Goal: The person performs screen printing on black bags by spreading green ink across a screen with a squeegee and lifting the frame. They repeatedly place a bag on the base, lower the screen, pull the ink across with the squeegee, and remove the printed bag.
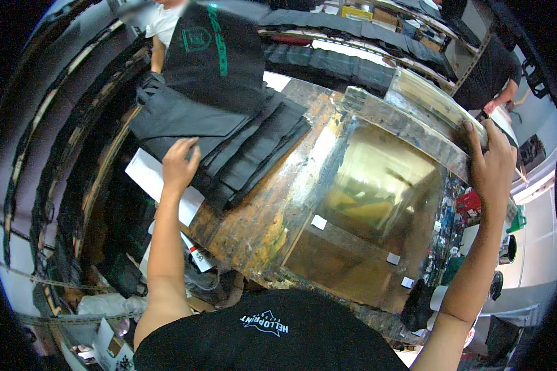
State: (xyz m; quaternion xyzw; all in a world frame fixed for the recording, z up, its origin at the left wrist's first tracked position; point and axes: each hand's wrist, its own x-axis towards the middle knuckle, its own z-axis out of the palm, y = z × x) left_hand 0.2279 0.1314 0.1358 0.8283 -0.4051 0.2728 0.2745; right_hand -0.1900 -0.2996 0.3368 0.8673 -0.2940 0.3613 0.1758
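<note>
My left hand (180,162) reaches over a pile of dark fabric pieces (247,157), its fingers bent and the thumb held apart. It is at the pile's near left corner; I cannot make out whether it touches the cloth. My right hand (492,151) grips the right end of a long, pale-edged frame (436,105), with the thumb on its near side. The frame stands tilted up along the far edge of a stained work table (254,229). Below it lies a shiny, brownish glass-like panel (377,185) with small white squares on it.
A person (165,25) stands at the far left beside a black cloth (229,37) with a green print. Another person's arm (507,96) shows at the right. Racks with dark fabric (346,28) line the back; curved rails (93,55) run down the left. Tools and cans crowd the right.
</note>
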